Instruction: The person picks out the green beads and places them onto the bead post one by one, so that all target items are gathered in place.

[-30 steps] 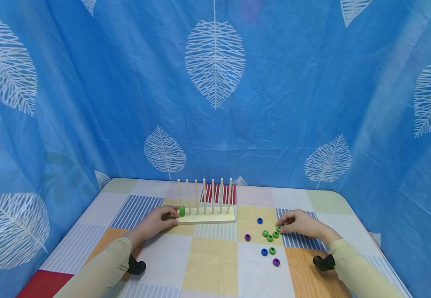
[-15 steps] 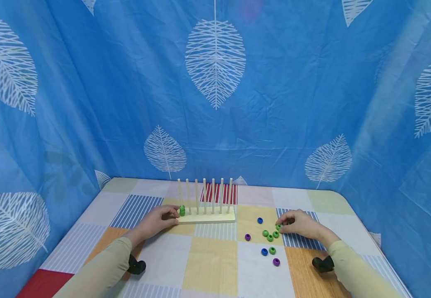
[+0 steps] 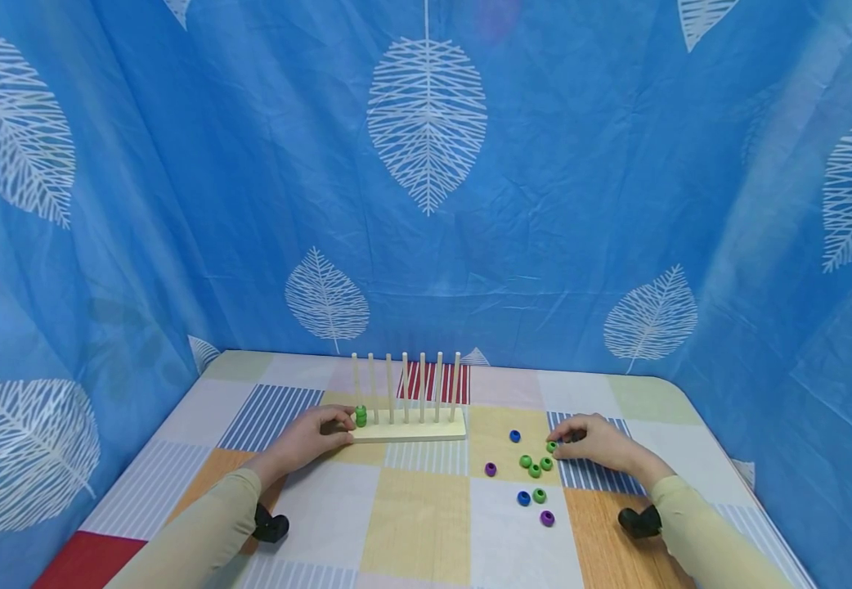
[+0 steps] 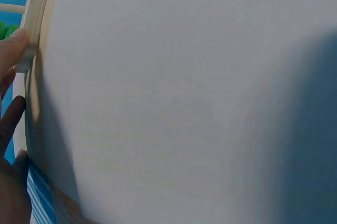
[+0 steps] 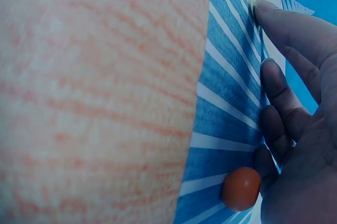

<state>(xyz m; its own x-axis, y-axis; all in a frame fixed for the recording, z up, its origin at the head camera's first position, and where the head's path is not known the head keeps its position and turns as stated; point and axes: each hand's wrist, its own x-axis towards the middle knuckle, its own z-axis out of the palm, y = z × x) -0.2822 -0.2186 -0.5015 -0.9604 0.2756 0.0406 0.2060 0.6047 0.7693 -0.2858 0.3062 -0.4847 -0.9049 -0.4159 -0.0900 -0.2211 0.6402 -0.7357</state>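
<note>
Green bead, rack's three o'clock: likely light, slick; I'd pinch its sides. Left hand clamps rack; right hand, can't tell.

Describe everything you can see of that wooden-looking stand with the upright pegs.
The stand looks like pale wood: a long, flat base with seven thin, upright pegs in a row. Green beads sit at the bottom of the leftmost peg in the head view; the other six pegs carry none. It lies flat on the patchwork-patterned tablecloth, toward the far side, and the person's left hand holds its left end.
</note>
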